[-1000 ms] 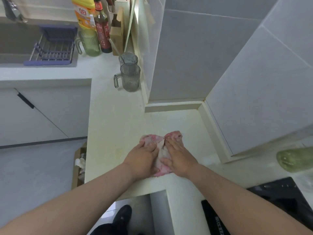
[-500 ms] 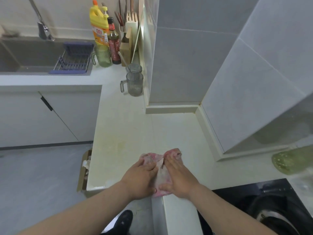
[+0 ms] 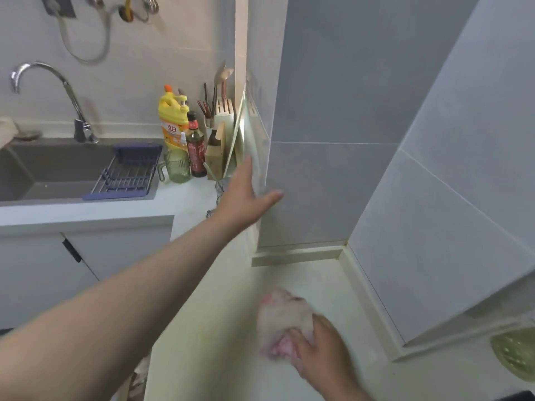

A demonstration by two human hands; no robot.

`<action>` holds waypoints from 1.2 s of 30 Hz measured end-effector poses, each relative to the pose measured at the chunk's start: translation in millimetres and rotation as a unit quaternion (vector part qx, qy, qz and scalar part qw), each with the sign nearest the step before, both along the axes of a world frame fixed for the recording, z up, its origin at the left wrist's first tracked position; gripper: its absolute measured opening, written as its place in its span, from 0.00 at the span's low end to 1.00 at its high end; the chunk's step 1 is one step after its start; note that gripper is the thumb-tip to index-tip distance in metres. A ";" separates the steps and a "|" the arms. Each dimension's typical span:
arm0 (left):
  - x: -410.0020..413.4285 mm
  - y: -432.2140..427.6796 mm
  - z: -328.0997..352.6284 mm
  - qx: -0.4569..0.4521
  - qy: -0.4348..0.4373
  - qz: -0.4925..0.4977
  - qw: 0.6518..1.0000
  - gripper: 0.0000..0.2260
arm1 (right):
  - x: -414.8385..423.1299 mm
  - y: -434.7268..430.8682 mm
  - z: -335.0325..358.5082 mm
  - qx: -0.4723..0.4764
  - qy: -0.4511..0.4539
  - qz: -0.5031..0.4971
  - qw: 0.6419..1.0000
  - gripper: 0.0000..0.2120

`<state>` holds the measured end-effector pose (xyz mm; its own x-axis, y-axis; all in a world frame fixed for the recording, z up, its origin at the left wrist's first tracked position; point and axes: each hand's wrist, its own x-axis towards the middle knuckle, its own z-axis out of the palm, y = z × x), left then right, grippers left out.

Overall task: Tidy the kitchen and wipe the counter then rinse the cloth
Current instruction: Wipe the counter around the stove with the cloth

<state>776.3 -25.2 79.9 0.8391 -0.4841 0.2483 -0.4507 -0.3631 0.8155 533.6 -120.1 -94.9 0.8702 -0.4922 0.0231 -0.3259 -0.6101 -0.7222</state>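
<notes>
Cloth (image 3: 285, 319) lies on counter (image 3: 220, 328), off its edges, under flat right hand (image 3: 321, 351); left hand (image 3: 243, 198) spread by wall (image 3: 333, 183)

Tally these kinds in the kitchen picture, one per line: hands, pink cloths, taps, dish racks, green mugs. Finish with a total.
Hands: 2 (left hand, right hand)
Pink cloth: 1
Tap: 1
Dish rack: 1
Green mug: 1
Total: 6
</notes>
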 end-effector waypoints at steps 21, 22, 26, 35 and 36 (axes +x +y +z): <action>56.7 -74.7 4.9 -0.216 -0.117 0.024 0.969 0.43 | 167.0 -44.1 -53.4 -0.139 -0.070 0.055 0.986 0.15; 56.6 -75.2 5.4 -0.221 -0.121 0.028 0.967 0.43 | 167.6 -44.2 -53.0 -0.115 -0.073 0.046 0.990 0.15; 56.0 -77.4 4.3 -0.231 -0.128 0.040 0.964 0.42 | 165.0 -37.4 -48.2 -0.075 -0.095 0.042 0.992 0.16; 52.6 -80.9 -22.4 -0.237 -0.073 0.077 0.966 0.42 | 157.6 -31.2 -46.2 -0.108 -0.093 0.029 0.989 0.19; 51.1 -81.0 -31.6 -0.226 -0.065 0.080 0.969 0.43 | 156.8 -32.4 -46.6 -0.116 -0.094 0.033 0.988 0.19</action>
<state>827.4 -106.3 48.3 0.8416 -0.1671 0.5136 -0.5282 -0.0559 0.8473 690.5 -152.5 -141.5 0.8699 -0.3967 0.2932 -0.1523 -0.7813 -0.6053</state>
